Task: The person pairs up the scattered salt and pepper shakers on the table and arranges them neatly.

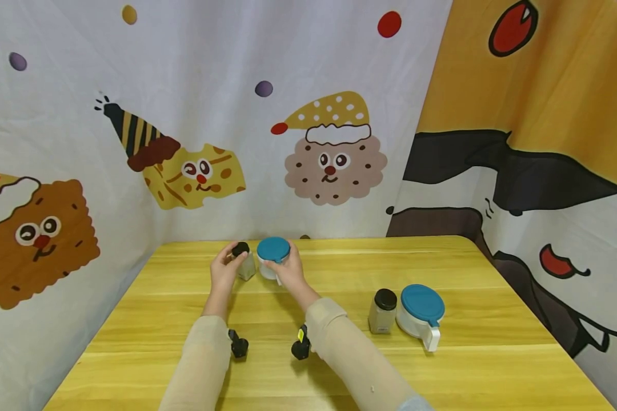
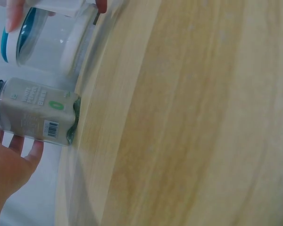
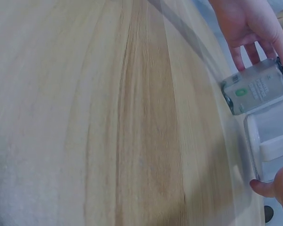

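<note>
Near the far edge of the table, my left hand [image 1: 224,271] holds a spice jar [image 1: 246,268] with a black lid, thumb and fingers around its upper part. In the left wrist view the jar [image 2: 37,110] shows a pale label with a barcode and grey-brown contents. Just right of it, my right hand [image 1: 292,273] grips a clear container [image 1: 266,270] with a blue lid [image 1: 273,249] and a white handle. The right wrist view shows the white handle [image 3: 277,147] and the right thumb low on the container. Jar and container stand upright, side by side with a small gap.
A second black-lidded jar [image 1: 383,311] and a second blue-lidded container [image 1: 416,325] with a white handle stand at the right of the wooden table [image 1: 493,377]. Behind the table hangs a printed cloth [image 1: 211,68]. Black wrist devices [image 1: 300,343] sit under both forearms.
</note>
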